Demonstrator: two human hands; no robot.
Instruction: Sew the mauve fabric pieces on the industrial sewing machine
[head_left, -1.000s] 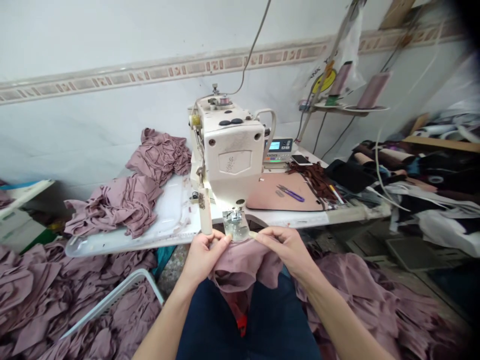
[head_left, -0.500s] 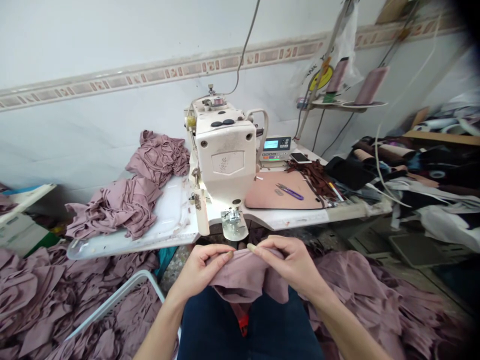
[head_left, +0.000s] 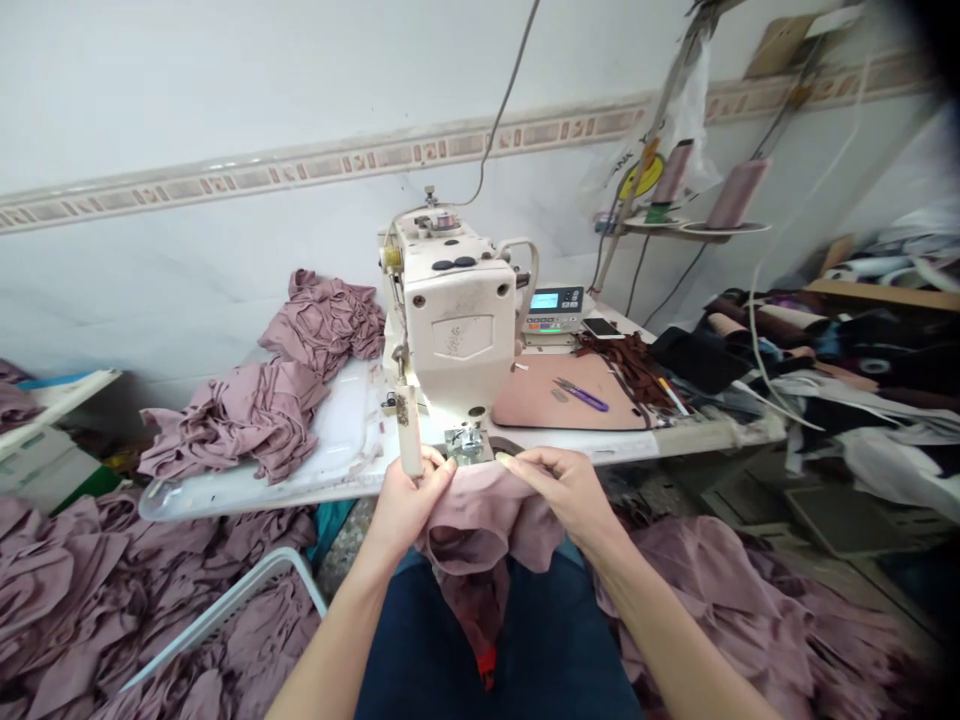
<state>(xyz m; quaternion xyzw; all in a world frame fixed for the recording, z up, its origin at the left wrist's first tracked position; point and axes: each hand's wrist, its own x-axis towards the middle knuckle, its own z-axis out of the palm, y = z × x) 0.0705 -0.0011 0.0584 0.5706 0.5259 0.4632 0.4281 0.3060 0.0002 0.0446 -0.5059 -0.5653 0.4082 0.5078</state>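
Note:
Both my hands pinch the top edge of a mauve fabric piece (head_left: 480, 520) that hangs down over my lap. My left hand (head_left: 405, 503) grips its left side and my right hand (head_left: 564, 492) its right side. The edge sits right at the presser foot (head_left: 466, 441) of a cream sewing machine (head_left: 452, 315), just at the front of the white sewing table (head_left: 330, 470). Fingertips of both hands nearly touch the foot plate.
Heaps of mauve garments lie on the table's left (head_left: 247, 405), on the floor to the left (head_left: 67, 580) and to the right (head_left: 720, 590). Purple snips (head_left: 581, 394) rest on a pink mat (head_left: 547, 398). A white basket rim (head_left: 225, 610) stands by my left knee. Thread cones (head_left: 739, 190) stand on a shelf.
My hands lifted the fabric edge forward from just above my lap up to the presser foot. The view shifted slightly.

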